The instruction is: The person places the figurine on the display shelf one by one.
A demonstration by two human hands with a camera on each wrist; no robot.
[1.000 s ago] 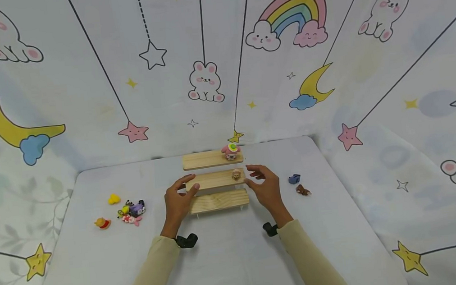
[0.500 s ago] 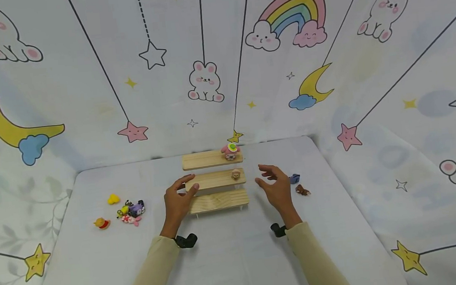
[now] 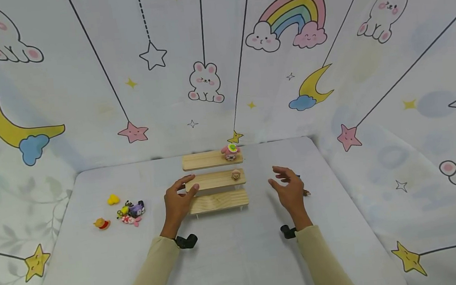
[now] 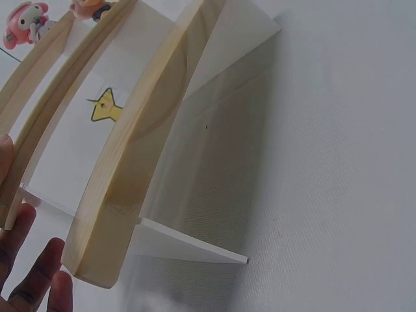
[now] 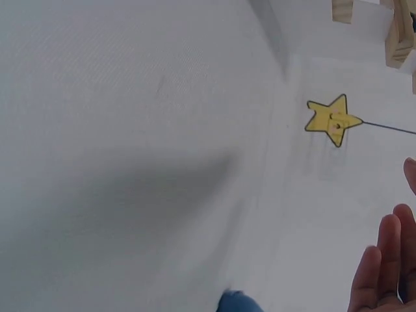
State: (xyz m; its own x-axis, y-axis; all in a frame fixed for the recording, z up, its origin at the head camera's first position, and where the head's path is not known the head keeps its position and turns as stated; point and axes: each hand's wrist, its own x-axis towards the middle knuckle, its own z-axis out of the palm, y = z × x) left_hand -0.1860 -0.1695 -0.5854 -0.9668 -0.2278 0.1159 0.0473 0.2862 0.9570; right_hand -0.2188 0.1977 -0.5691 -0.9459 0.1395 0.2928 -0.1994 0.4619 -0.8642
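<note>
A three-tier wooden shelf with pale boards and clear supports stands at the middle of the table. My left hand [image 3: 178,203] holds the left end of its middle board [image 3: 211,180], thumb at the front edge and fingers behind. In the left wrist view its fingertips [image 4: 60,286] are beside the board ends. A pink-hooded figurine [image 3: 230,152] sits on the right of the back board [image 3: 201,161], and a small tan figurine [image 3: 236,175] on the middle one. My right hand [image 3: 291,191] hovers right of the shelf, fingers relaxed, holding nothing. It mostly hides a brown figurine [image 3: 306,193] and a blue one [image 5: 238,301].
On the left of the white-covered table [image 3: 238,259] lie a yellow piece [image 3: 113,199], a red-and-orange bear figurine [image 3: 102,223] and a cluster of several colourful figurines [image 3: 131,211]. Behind stands a printed cloth backdrop [image 3: 167,102]. The shelf's front board [image 3: 218,201] bears no figurine.
My right hand has left the right end of the middle board and moved rightward, now covering most of the two figurines there. My left hand has stayed at the shelf.
</note>
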